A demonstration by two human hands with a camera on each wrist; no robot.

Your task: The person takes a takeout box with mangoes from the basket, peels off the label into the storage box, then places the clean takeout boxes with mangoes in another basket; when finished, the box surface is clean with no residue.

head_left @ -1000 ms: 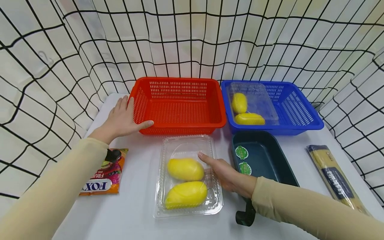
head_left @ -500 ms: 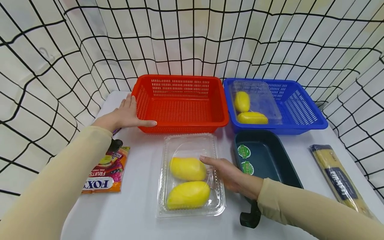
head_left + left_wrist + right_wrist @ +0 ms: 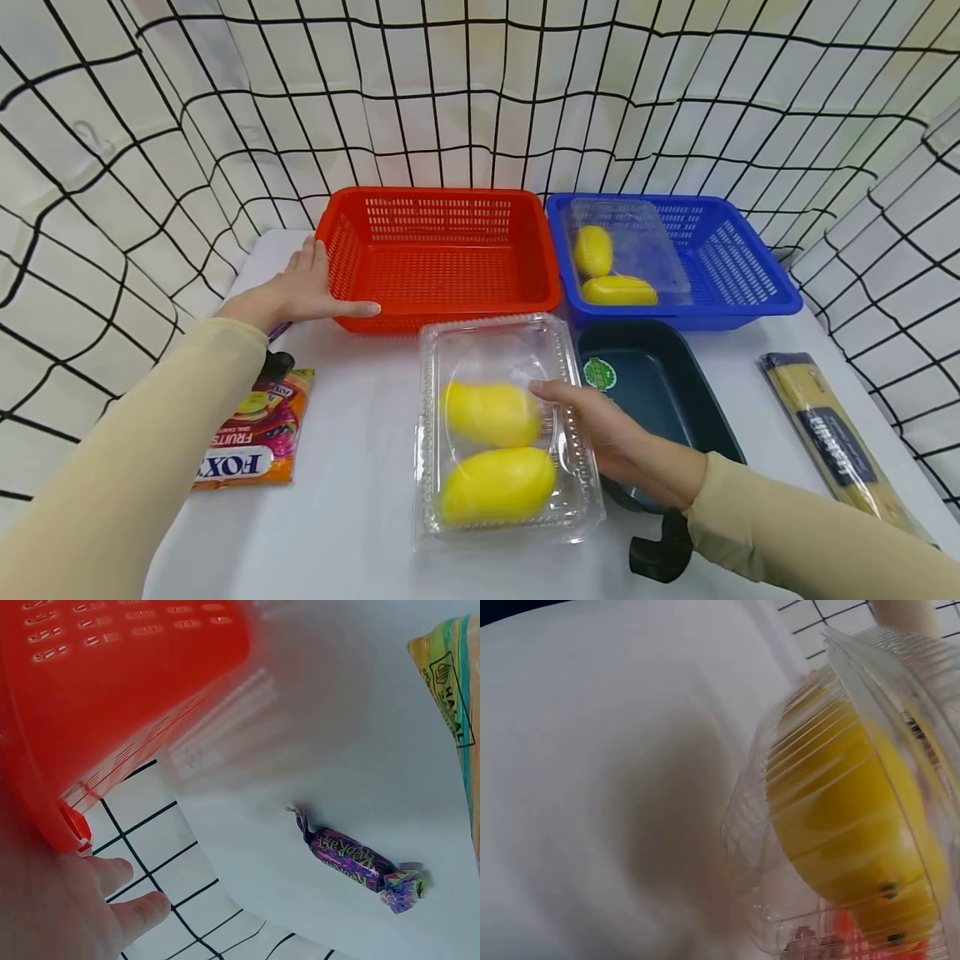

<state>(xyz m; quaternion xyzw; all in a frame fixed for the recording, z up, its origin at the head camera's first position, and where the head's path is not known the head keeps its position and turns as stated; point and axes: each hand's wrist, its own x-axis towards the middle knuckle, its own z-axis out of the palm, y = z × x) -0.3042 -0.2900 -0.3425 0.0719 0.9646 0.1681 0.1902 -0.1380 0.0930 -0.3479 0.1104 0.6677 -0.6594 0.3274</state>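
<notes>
My right hand (image 3: 626, 437) grips the right side of a clear plastic clamshell box (image 3: 480, 340), thumb over the lid. Two yellow mangoes (image 3: 498, 485) lie inside it. The box is raised above the white table; in the right wrist view a mango (image 3: 847, 810) shows through its ribbed wall, with a shadow on the table beyond. At the left side of the red plastic basket (image 3: 442, 317), my left hand (image 3: 296, 287) rests with fingers spread and thumb along the front rim. Its fingertips show past the basket's rim in the left wrist view.
A blue basket (image 3: 720, 315) at back right holds another clear box with yellow mangoes (image 3: 594, 250). In front lies a dark green pan (image 3: 663, 383); farther right, a noodle packet (image 3: 836, 437). A FOX'S candy bag (image 3: 258, 433) and purple wrapped candy (image 3: 352, 859) lie left. Black netting surrounds the table.
The right hand has lifted the clamshell box off the table and shifted it right, partly overlapping the pan. The left hand stays at the red basket.
</notes>
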